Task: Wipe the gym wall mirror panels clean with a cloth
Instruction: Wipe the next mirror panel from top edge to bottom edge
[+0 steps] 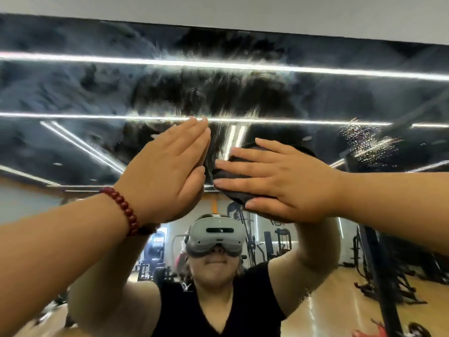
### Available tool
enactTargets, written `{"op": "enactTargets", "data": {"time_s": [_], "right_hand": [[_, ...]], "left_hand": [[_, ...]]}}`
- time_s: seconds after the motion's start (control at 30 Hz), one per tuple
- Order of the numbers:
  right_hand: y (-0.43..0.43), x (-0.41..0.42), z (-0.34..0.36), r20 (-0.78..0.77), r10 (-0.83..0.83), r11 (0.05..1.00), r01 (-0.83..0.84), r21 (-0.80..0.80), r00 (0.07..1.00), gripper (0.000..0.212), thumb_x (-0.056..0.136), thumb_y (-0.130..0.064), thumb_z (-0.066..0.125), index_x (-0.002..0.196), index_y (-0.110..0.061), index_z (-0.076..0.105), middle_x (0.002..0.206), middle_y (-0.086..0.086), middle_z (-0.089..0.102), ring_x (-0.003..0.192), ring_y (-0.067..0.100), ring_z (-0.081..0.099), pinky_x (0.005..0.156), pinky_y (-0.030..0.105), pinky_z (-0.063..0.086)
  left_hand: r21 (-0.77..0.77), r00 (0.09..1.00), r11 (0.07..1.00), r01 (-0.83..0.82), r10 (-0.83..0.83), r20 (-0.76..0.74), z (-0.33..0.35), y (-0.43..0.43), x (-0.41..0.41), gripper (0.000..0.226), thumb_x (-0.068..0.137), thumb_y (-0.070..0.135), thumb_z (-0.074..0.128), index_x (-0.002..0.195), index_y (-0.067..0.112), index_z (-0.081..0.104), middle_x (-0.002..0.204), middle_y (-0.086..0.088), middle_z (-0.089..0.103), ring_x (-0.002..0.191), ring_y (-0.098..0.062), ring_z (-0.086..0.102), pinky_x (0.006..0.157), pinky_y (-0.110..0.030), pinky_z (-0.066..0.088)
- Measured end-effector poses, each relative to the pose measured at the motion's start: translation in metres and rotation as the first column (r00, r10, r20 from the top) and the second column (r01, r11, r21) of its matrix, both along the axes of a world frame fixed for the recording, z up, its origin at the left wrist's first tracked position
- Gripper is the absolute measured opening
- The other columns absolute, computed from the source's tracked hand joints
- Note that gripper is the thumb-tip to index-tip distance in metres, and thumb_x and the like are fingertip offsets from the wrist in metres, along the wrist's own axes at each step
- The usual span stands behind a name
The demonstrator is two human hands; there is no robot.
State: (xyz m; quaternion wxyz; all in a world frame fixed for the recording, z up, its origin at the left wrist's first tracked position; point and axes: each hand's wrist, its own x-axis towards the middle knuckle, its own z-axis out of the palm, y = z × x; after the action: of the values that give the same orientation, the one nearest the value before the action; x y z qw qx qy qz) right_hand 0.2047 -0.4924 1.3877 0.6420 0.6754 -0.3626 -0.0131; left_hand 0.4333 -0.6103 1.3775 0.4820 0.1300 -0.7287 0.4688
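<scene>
The wall mirror (97, 88) fills the view and its upper part is smeared with streaks and spots. My right hand (279, 178) lies flat with spread, straight fingers on a dark cloth (233, 190), pressing it against the glass near the middle. Only the cloth's edges show around the fingers. My left hand (167, 171), with a red bead bracelet at the wrist, rests flat on the mirror just left of the cloth, fingers straight and together.
The mirror's top edge meets a white wall (243, 10) above. A patch of droplets (364, 139) sits on the glass to the right. The reflection shows a person in a headset, gym machines and a wooden floor.
</scene>
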Motion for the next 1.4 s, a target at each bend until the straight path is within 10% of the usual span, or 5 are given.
{"op": "enactTargets", "data": {"time_s": [0.23,0.57,0.87,1.13,1.4], "right_hand": [[-0.005,0.009,0.092,0.492,0.095,0.962,0.047,-0.268,0.865,0.056,0.104,-0.048,0.023,0.157,-0.034,0.014,0.166,-0.006,0.011,0.153,0.02,0.008,0.122,0.049,0.008],[0.011,-0.019,-0.048,0.011,-0.052,0.997,0.052,0.053,0.999,0.054,0.103,-0.052,0.021,0.154,-0.036,0.028,0.162,-0.009,0.024,0.151,0.017,0.016,0.121,0.042,0.004],[0.001,0.007,0.012,0.434,0.026,0.983,0.055,-0.174,0.901,0.055,0.105,-0.05,0.022,0.157,-0.036,0.013,0.166,-0.007,0.009,0.153,0.019,0.004,0.12,0.048,0.004],[0.004,-0.018,-0.093,-0.088,0.034,0.995,-0.026,0.096,0.996,0.054,0.103,-0.05,0.026,0.154,-0.032,0.031,0.161,-0.005,0.028,0.15,0.021,0.021,0.121,0.047,0.015],[-0.009,0.01,-0.065,0.375,0.093,0.97,0.0,-0.242,0.922,0.056,0.103,-0.05,0.023,0.156,-0.031,0.024,0.163,-0.003,0.021,0.151,0.023,0.018,0.119,0.046,0.012]], "left_hand": [[-0.009,0.999,0.999,-0.051,0.051,-0.01,-0.002,-0.001,-0.001,0.067,0.094,0.036,0.025,0.148,-0.003,0.037,0.155,-0.019,0.034,0.145,-0.03,0.03,0.12,-0.037,0.015],[-0.024,0.994,0.997,-0.07,0.072,0.083,-0.033,0.008,0.0,0.066,0.092,0.033,0.035,0.145,-0.006,0.038,0.154,-0.022,0.035,0.143,-0.033,0.031,0.119,-0.036,0.012],[0.071,0.997,0.994,-0.08,0.08,0.005,-0.086,0.012,-0.011,0.067,0.096,0.037,0.031,0.151,-0.002,0.029,0.159,-0.018,0.025,0.148,-0.03,0.022,0.12,-0.043,0.015],[0.096,0.999,0.994,-0.052,0.053,-0.001,-0.119,0.015,-0.011,0.066,0.095,0.034,0.034,0.15,-0.003,0.03,0.159,-0.019,0.025,0.148,-0.03,0.021,0.123,-0.04,0.012],[0.086,0.998,0.995,-0.047,0.044,0.035,-0.138,0.011,-0.009,0.067,0.096,0.037,0.035,0.15,-0.001,0.031,0.159,-0.016,0.025,0.149,-0.027,0.021,0.122,-0.041,0.013]]}}
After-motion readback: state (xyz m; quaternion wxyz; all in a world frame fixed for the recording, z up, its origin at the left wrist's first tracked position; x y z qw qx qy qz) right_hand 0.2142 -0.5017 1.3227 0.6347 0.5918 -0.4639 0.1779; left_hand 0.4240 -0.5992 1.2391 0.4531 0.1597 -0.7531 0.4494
